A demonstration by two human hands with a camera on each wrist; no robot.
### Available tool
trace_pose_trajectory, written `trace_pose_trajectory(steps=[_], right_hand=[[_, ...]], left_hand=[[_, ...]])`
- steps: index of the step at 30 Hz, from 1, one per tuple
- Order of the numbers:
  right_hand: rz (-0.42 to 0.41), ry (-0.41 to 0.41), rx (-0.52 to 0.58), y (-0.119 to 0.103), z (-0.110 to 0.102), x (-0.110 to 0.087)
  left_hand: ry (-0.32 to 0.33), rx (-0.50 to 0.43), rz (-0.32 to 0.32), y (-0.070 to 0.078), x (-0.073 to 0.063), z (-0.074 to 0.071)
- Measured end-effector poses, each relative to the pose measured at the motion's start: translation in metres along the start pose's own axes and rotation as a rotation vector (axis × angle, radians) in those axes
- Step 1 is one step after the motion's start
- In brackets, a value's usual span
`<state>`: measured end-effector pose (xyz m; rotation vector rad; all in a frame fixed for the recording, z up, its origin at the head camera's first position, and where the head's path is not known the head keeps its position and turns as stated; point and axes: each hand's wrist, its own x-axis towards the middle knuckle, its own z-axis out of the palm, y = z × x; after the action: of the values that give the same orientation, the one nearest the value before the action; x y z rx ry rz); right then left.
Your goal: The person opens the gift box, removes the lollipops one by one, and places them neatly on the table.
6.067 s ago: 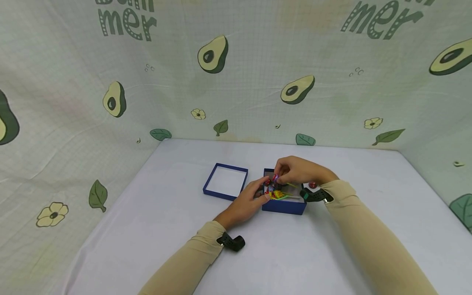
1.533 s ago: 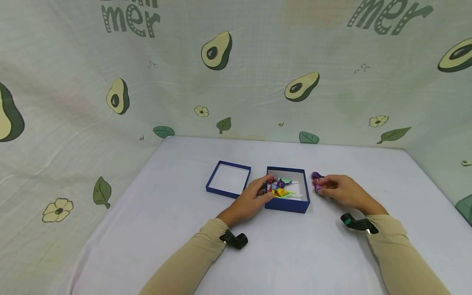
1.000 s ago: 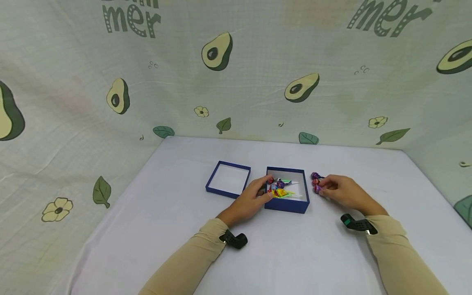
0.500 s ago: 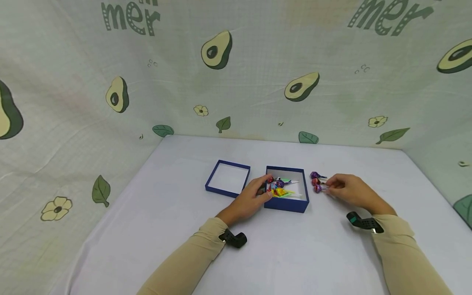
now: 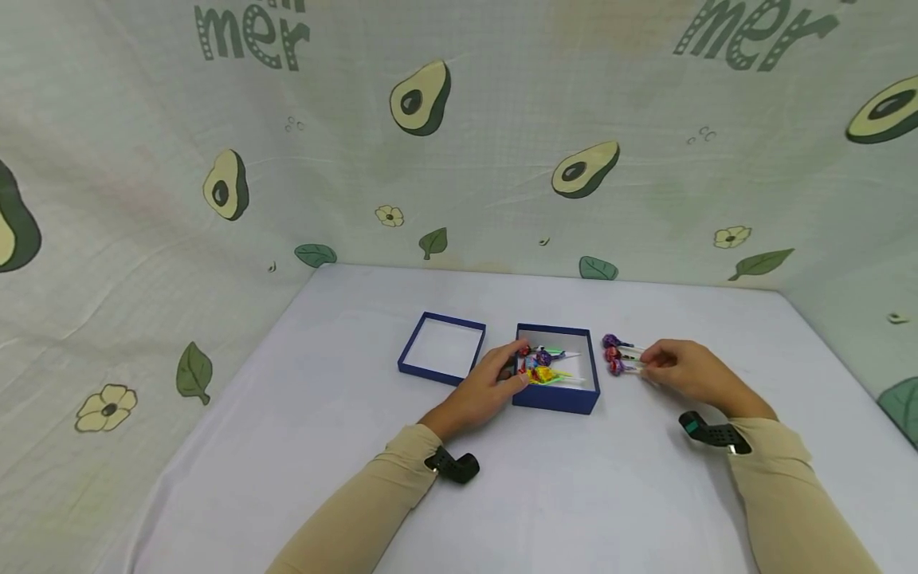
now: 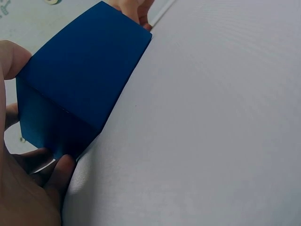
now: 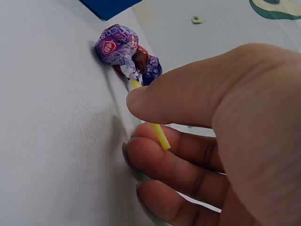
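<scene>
My left hand [image 5: 475, 399] holds the left side of an open blue box [image 5: 552, 399]; in the left wrist view its fingers and thumb bend round one end of the box [image 6: 80, 70]. Several lollipops [image 5: 545, 373] in coloured wrappers lie inside, sticks to the right. Right of the box, three lollipops lie in a row: a dark purple one [image 5: 610, 340], a red one [image 5: 612, 353] and a purple one [image 5: 617, 367] nearest me. My right hand [image 5: 688, 375] pinches the yellow stick of the nearest purple lollipop [image 7: 115, 44], seen between thumb and fingers in the right wrist view.
Left of the box, the blue-edged lid [image 5: 430, 374] lies on the white-covered table [image 5: 559, 494]. A cloth wall [image 5: 488, 175] with avocado prints rises behind the table and along its sides.
Earlier, my right hand was inside the box; then it moved right to the lollipops on the table. It has since slid right from their heads to the sticks. My left hand stays at the box.
</scene>
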<state>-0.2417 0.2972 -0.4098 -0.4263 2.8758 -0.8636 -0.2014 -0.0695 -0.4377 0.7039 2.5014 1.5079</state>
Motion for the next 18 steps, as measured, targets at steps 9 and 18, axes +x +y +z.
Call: trace_pose_trajectory(steps=[9,18], right_hand=[[0.013,0.01,0.011,0.0007,-0.0007,-0.0008],[0.026,0.02,-0.002,0.0065,-0.0035,-0.0021]], left_hand=[[0.005,0.005,-0.001,-0.0007,-0.0001,0.0],[0.004,0.002,0.006,-0.0005,0.0002,0.0005]])
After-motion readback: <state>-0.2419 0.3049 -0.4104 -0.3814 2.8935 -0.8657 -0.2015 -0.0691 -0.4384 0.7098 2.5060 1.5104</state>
